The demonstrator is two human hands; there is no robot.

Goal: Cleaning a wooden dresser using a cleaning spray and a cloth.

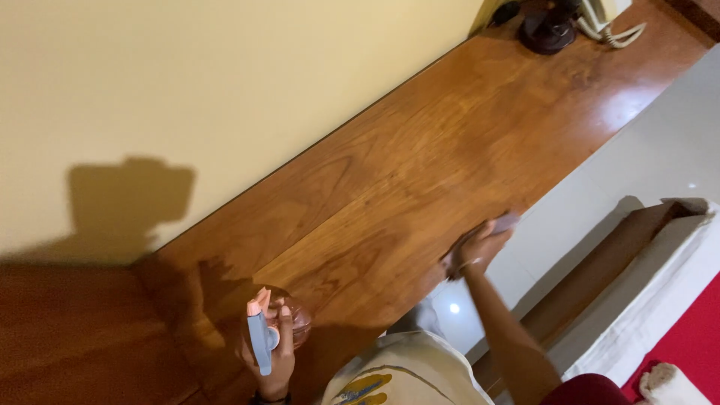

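Phone point(604, 16) w/ coiled cord, dark fan base point(547, 31), far end.

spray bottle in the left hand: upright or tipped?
Roughly upright. The spray bottle is held in the left hand above the wooden counter, nozzle end up and trigger hanging below it. Fill level: cannot tell.

Desk top point(420, 172) – glossy varnished wood; spray bottle point(264, 337) – smooth plastic w/ clear body; wall point(187, 75) – matt paint

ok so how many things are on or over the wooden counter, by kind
spray bottle, in the left hand: 1
cloth, under the right hand at the counter edge: 1
corded telephone, far end: 1
dark round object beside the phone: 1
Total: 4
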